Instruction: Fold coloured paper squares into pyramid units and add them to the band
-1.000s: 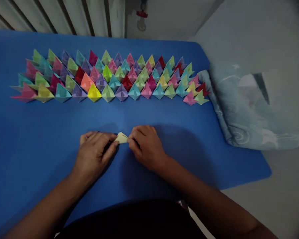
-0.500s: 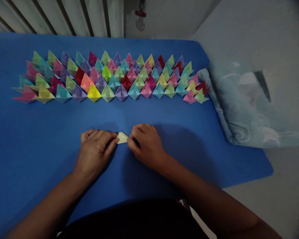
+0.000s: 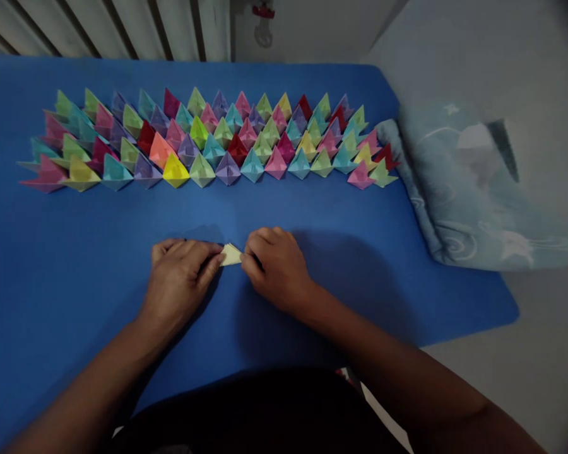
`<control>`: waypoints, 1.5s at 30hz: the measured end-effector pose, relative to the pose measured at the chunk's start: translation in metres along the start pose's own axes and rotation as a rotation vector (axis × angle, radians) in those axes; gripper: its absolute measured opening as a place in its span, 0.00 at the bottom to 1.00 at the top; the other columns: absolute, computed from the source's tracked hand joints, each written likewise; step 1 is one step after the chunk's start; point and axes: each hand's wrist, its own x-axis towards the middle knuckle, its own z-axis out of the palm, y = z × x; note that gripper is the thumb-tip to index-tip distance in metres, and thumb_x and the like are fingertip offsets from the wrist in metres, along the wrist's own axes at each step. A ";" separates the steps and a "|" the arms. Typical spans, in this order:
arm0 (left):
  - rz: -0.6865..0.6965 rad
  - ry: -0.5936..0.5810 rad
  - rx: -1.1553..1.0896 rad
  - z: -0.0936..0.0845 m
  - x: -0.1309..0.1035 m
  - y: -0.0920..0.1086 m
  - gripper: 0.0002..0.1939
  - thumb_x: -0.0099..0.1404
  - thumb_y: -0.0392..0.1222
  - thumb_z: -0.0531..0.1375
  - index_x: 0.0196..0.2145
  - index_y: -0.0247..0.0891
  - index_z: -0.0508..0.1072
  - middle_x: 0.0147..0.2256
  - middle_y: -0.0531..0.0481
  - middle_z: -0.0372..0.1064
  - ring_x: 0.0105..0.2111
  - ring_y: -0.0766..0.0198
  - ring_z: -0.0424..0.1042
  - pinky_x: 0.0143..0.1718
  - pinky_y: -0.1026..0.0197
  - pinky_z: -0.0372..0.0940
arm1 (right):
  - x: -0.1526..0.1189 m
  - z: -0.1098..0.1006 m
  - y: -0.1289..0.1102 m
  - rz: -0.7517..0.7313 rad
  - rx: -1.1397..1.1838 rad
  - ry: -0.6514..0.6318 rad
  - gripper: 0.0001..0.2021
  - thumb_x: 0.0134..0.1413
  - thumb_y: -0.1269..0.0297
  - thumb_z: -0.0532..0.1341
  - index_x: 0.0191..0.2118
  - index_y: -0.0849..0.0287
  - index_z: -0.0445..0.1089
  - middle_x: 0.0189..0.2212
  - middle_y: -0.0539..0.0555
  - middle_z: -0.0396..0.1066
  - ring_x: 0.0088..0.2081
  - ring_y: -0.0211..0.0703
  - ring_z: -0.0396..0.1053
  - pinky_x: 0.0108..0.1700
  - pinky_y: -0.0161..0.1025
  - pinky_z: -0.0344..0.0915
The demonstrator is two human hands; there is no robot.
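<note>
A small pale yellow folded paper (image 3: 230, 255) is pinched between my two hands, just above the blue surface. My left hand (image 3: 180, 268) closes thumb and fingers on its left end. On the other side, my right hand (image 3: 277, 265) grips the right corner between thumb and curled fingers. Only the middle of the paper shows; its ends are hidden under my fingertips. Beyond my hands stand several rows of colourful folded paper boats (image 3: 228, 169), in green, pink, blue, purple, yellow and red.
The blue mat (image 3: 76, 252) lies under everything. A folded light blue patterned blanket (image 3: 473, 195) rests over its right edge. Behind the mat are a white ribbed radiator (image 3: 180, 28) and a red valve handle (image 3: 264, 11).
The view has tilted slightly, so the whole scene sits a little higher. Both hands keep their pinch on the paper, with hardly any change in the fingers.
</note>
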 end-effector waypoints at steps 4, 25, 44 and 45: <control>-0.002 0.007 0.015 0.000 0.000 0.001 0.11 0.72 0.45 0.53 0.39 0.43 0.74 0.35 0.49 0.78 0.36 0.54 0.75 0.47 0.44 0.60 | 0.001 -0.001 -0.002 0.003 -0.035 -0.016 0.09 0.61 0.69 0.55 0.29 0.59 0.68 0.33 0.55 0.72 0.35 0.45 0.62 0.37 0.43 0.52; 0.429 0.140 0.229 0.006 -0.007 0.001 0.14 0.72 0.33 0.51 0.45 0.39 0.76 0.43 0.43 0.77 0.40 0.56 0.74 0.48 0.47 0.59 | -0.003 0.003 -0.006 0.048 0.014 0.053 0.05 0.61 0.68 0.57 0.36 0.59 0.69 0.37 0.55 0.72 0.39 0.45 0.62 0.42 0.41 0.52; 0.504 0.142 0.312 0.009 -0.021 -0.007 0.21 0.70 0.29 0.47 0.52 0.36 0.74 0.48 0.41 0.77 0.43 0.53 0.74 0.52 0.41 0.59 | -0.032 0.007 -0.008 -0.130 0.047 0.038 0.20 0.63 0.68 0.56 0.59 0.54 0.67 0.58 0.54 0.69 0.58 0.52 0.58 0.57 0.50 0.52; 0.500 0.139 0.297 0.010 -0.021 -0.008 0.21 0.70 0.29 0.47 0.52 0.37 0.74 0.48 0.41 0.76 0.43 0.53 0.74 0.53 0.41 0.59 | -0.036 0.009 -0.010 -0.141 0.008 0.035 0.20 0.64 0.66 0.56 0.61 0.55 0.65 0.59 0.55 0.69 0.60 0.53 0.57 0.58 0.51 0.51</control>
